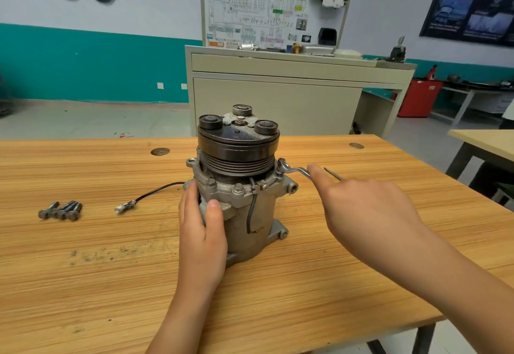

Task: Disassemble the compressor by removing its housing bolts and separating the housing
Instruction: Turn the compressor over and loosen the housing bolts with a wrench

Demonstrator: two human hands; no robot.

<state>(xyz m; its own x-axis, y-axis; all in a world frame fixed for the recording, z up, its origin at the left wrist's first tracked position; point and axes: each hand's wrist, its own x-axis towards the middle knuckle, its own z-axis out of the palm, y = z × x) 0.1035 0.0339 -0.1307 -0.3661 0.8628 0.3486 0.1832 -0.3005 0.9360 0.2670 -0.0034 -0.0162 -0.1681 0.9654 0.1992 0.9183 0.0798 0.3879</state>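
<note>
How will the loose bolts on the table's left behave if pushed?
The bolts look like solid metal, so probably stiff and heavy for their size. Their round shanks lie flat on the table, so they may roll.

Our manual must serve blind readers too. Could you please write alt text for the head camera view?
A person's left hand grips an upright compressor on a wooden table, while the right hand holds a wrench set at its upper flange. Several loose bolts lie on the table to the left.
</note>
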